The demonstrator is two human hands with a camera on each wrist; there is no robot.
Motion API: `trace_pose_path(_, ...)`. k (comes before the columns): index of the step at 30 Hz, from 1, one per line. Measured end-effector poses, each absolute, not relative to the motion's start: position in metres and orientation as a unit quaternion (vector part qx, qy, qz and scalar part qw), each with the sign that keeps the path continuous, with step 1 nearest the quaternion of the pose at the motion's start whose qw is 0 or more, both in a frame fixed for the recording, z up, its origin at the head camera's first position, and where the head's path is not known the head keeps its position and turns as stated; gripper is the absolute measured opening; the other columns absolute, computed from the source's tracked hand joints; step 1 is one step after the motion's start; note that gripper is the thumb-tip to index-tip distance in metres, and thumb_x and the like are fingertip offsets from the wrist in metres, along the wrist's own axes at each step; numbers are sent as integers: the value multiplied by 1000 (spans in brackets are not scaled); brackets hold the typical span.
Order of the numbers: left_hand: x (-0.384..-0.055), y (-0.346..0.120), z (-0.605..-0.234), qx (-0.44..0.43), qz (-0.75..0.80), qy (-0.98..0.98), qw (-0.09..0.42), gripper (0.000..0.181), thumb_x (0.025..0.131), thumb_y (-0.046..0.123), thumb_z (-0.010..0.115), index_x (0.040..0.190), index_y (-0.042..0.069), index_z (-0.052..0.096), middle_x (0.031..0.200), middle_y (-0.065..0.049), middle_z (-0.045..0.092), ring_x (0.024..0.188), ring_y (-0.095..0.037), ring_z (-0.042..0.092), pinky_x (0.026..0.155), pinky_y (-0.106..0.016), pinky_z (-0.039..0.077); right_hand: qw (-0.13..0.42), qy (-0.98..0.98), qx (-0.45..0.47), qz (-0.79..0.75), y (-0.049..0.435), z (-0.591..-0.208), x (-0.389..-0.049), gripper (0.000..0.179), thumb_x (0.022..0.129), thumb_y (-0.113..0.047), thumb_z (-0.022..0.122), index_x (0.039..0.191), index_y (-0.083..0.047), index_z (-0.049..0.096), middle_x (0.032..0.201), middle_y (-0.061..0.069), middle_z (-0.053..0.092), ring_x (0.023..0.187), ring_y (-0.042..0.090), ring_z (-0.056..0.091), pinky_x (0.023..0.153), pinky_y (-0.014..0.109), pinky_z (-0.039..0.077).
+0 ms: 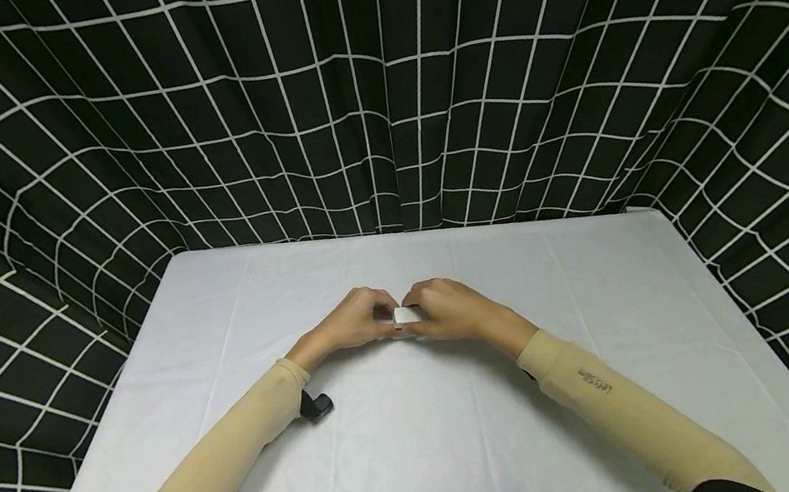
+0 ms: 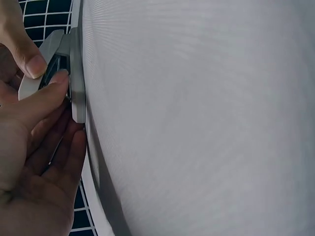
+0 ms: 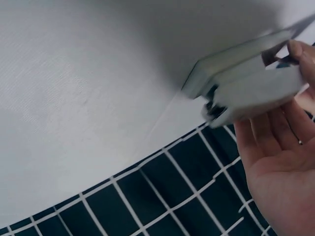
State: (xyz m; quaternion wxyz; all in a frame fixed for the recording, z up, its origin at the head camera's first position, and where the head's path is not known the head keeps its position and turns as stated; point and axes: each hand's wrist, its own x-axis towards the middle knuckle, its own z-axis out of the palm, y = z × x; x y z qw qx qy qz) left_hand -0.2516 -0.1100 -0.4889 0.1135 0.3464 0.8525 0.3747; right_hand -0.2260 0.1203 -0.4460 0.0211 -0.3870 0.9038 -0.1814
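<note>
A small white hinged device (image 1: 407,316) with a flat base, like a compact stapler, is between the two hands over the table. In the left wrist view, its upper part (image 2: 30,87) stands at an angle to the base (image 2: 78,83), with dark metal showing between them. My left hand (image 1: 353,319) pinches its near end, the thumb against the dark middle. My right hand (image 1: 452,309) grips the other side, its thumb on the upper part. The right wrist view shows dark metal at the end of the white body (image 3: 256,93); some fingertips are hidden behind it.
A white cloth covers the table (image 1: 407,446). Black curtains (image 1: 374,97) with a white grid stand behind and at both sides. A black wrist-camera mount (image 1: 317,406) sticks out beside the left sleeve (image 1: 241,444).
</note>
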Motion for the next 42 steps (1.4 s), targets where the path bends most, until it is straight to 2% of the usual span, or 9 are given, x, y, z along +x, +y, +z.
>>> trace_pose_path(3, -251, -110, -489, 342, 386, 848, 122, 18, 90, 11, 89, 106, 6, 82, 110, -7, 83, 107, -22, 80, 99, -28, 64, 18, 902, -392, -177, 117, -447, -224, 32, 98, -31, 82, 115, -4, 79, 108, 4, 81, 95, 17, 74, 86, 36, 64)
trace_pose_path(7, -251, -111, -489, 326, 400, 846, 132, 15, 88, 10, 89, 102, 7, 83, 108, -7, 83, 104, -21, 81, 96, -26, 64, 20, 900, -398, -176, 115, -448, -223, 33, 100, -30, 81, 118, -3, 78, 111, 5, 81, 98, 18, 76, 89, 37, 64)
trace_pose_path(19, -257, -109, -488, 316, 408, 846, 135, 10, 85, 8, 90, 92, 9, 82, 101, -6, 84, 93, -11, 79, 88, -23, 65, 39, 898, -401, -177, 118, -447, -222, 36, 105, -27, 73, 124, 3, 70, 108, 11, 81, 85, 14, 72, 79, 32, 62)
trace_pose_path(27, -258, -109, -488, 313, 403, 849, 141, 12, 84, 7, 90, 95, 8, 83, 103, -7, 84, 93, -13, 79, 88, -23, 65, 39, 893, -412, -177, 120, -446, -221, 34, 107, -26, 71, 125, 3, 67, 96, 10, 79, 73, 9, 60, 70, 26, 57)
trace_pose_path(36, -257, -108, -492, 321, 413, 839, 148, 11, 85, 8, 90, 94, 9, 83, 102, -6, 84, 92, -11, 78, 88, -23, 65, 49, 893, -408, -182, 124, -446, -221, 36, 107, -27, 70, 127, 2, 66, 98, 9, 79, 78, 9, 64, 74, 28, 58)
trace_pose_path(42, -258, -113, -491, 304, 417, 844, 147, 15, 84, 14, 93, 96, 10, 85, 100, -4, 85, 86, -7, 75, 83, -21, 63, 41, 893, -373, -249, 139, -423, -219, 33, 108, -27, 69, 130, -2, 62, 86, 2, 71, 73, 10, 59, 67, 25, 52)
